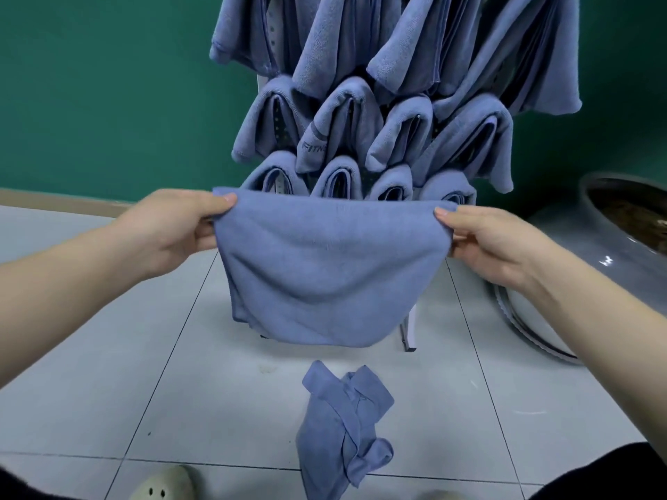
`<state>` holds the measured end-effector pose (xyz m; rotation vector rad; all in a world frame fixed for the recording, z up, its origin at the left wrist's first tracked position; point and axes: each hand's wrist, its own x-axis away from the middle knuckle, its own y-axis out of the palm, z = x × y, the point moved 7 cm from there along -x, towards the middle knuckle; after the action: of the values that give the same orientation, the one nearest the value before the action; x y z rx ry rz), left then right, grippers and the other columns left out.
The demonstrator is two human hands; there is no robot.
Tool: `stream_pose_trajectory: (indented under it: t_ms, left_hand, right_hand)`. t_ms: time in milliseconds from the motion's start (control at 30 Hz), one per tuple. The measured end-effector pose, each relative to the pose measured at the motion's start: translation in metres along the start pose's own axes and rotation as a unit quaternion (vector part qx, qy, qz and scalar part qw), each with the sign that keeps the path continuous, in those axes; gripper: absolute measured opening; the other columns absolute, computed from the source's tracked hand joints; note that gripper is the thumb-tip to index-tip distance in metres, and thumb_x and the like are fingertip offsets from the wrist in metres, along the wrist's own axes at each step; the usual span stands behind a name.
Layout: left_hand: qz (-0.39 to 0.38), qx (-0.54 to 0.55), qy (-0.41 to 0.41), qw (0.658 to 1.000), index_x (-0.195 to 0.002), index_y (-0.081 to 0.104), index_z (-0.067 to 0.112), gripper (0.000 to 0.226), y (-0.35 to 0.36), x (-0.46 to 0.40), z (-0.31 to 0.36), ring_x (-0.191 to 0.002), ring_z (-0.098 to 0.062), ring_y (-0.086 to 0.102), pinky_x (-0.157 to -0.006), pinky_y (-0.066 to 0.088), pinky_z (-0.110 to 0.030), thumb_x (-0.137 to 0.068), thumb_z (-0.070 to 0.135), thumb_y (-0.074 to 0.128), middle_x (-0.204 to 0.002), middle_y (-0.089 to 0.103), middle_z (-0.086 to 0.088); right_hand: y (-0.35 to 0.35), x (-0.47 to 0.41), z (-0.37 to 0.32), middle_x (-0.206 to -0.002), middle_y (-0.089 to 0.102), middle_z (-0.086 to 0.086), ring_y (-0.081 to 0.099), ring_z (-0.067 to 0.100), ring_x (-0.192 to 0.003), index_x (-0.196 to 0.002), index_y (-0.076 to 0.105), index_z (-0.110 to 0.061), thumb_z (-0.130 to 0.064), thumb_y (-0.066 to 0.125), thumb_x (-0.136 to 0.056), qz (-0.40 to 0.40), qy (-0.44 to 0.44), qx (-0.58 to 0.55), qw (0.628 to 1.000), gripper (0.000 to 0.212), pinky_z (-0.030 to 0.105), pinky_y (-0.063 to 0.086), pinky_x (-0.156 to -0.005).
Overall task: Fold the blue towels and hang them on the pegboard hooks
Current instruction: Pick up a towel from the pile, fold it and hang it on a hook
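Observation:
I hold a folded blue towel [325, 272] stretched out in the air in front of the pegboard. My left hand [173, 229] pinches its upper left corner and my right hand [494, 240] pinches its upper right corner. The towel sags in the middle and hides the lower part of the white pegboard stand [409, 330]. Several folded blue towels [346, 120] hang in rows on the pegboard behind it. A crumpled blue towel [343, 427] lies on the tiled floor below my hands.
A large grey ceramic pot [620, 225] stands at the right beside the stand. A green wall [108, 84] rises behind. My beige shoe [162, 485] shows at the bottom left, and my dark trouser leg [606, 474] at the bottom right.

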<state>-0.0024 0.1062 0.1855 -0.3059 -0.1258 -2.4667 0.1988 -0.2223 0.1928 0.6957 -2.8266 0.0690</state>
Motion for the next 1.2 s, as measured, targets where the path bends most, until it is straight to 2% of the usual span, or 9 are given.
stream_pose_trajectory:
  t_ms: [133,267,433,667,833,900,1033,1100,1200]
  left_hand:
    - [-0.011,-0.052,-0.073,0.996,-0.112,0.07,0.006,0.015,-0.001,-0.002,-0.018,-0.063,-0.01,0.073,-0.055,0.06,-0.023,-0.1,0.012,0.064,-0.097,0.075,-0.007]
    - [0.049,-0.059,-0.041,0.996,-0.097,0.067,0.009,0.002,0.003,0.0,-0.011,-0.057,-0.014,0.07,-0.049,0.059,-0.025,-0.098,0.011,0.066,-0.092,0.073,-0.008]
    - [0.071,-0.044,0.005,0.996,-0.073,0.06,0.011,0.025,0.029,0.015,-0.004,-0.046,-0.013,0.065,-0.045,0.055,-0.026,-0.096,0.008,0.068,-0.075,0.068,-0.006]
    - [0.018,-0.069,0.059,0.996,-0.085,0.071,-0.011,0.024,0.069,0.036,-0.005,-0.065,-0.023,0.065,-0.051,0.055,-0.026,-0.093,0.011,0.074,-0.079,0.071,-0.019]
    - [-0.047,-0.136,0.114,0.983,-0.088,0.072,-0.011,0.029,0.094,0.051,-0.009,-0.081,-0.042,0.073,-0.068,0.065,-0.051,-0.095,0.017,0.072,-0.093,0.068,-0.035]
    - [-0.057,-0.146,0.127,0.979,-0.089,0.077,-0.002,0.023,0.102,0.057,-0.011,-0.086,-0.041,0.073,-0.07,0.065,-0.047,-0.098,0.016,0.068,-0.09,0.073,-0.029]
    - [-0.072,-0.137,0.125,0.98,-0.091,0.074,-0.002,0.026,0.109,0.064,-0.017,-0.068,-0.008,0.069,-0.073,0.064,-0.029,-0.105,0.008,0.054,-0.072,0.07,-0.003]
    - [-0.092,-0.125,0.128,0.98,-0.099,0.076,0.007,0.033,0.111,0.066,-0.017,-0.081,-0.003,0.073,-0.076,0.064,-0.027,-0.106,0.001,0.044,-0.084,0.074,0.006]
    - [-0.108,-0.09,0.135,0.981,-0.11,0.075,0.011,0.041,0.112,0.068,-0.014,-0.097,-0.005,0.074,-0.074,0.062,-0.023,-0.104,-0.008,0.04,-0.105,0.077,-0.001]
  right_hand:
    - [0.001,-0.001,0.019,-0.082,0.073,0.001,0.069,0.015,-0.077,-0.096,0.07,-0.008,-0.01,0.067,-0.097,0.033,0.068,0.013,0.997,0.004,0.024,0.059,-0.071]
    - [0.009,0.001,0.021,-0.098,0.076,0.007,0.072,0.017,-0.084,-0.109,0.07,-0.006,-0.013,0.067,-0.098,0.06,0.077,0.007,0.995,0.013,0.029,0.058,-0.076]
    - [0.042,0.019,0.023,-0.104,0.078,0.013,0.077,0.022,-0.089,-0.111,0.071,-0.001,-0.01,0.068,-0.098,0.074,0.068,-0.018,0.995,0.016,0.032,0.062,-0.075]
    - [0.093,0.049,0.027,-0.099,0.076,0.025,0.071,0.022,-0.077,-0.093,0.072,0.011,-0.004,0.064,-0.099,0.038,0.0,-0.017,0.999,0.018,0.029,0.064,-0.069]
    - [0.121,0.056,0.028,-0.074,0.059,0.026,0.056,0.024,-0.075,-0.073,0.066,0.007,-0.023,0.071,-0.091,0.02,-0.088,0.064,0.994,0.035,0.07,0.054,-0.083]
    - [0.126,0.057,0.029,-0.067,0.053,0.015,0.052,0.023,-0.073,-0.067,0.069,-0.003,-0.027,0.069,-0.088,0.023,-0.107,0.073,0.991,0.032,0.075,0.051,-0.079]
    - [0.129,0.06,0.028,-0.059,0.058,0.007,0.053,0.02,-0.069,-0.06,0.074,-0.022,-0.025,0.069,-0.091,0.021,-0.123,0.092,0.988,0.031,0.068,0.056,-0.081]
    - [0.128,0.061,0.025,-0.052,0.055,-0.005,0.047,0.012,-0.06,-0.06,0.074,-0.024,-0.015,0.067,-0.098,0.024,-0.132,0.108,0.985,0.039,0.056,0.06,-0.08]
    - [0.128,0.063,0.016,-0.067,0.07,0.005,0.053,0.011,-0.057,-0.079,0.082,-0.014,-0.014,0.064,-0.101,0.029,-0.157,0.12,0.98,0.028,0.04,0.053,-0.069]
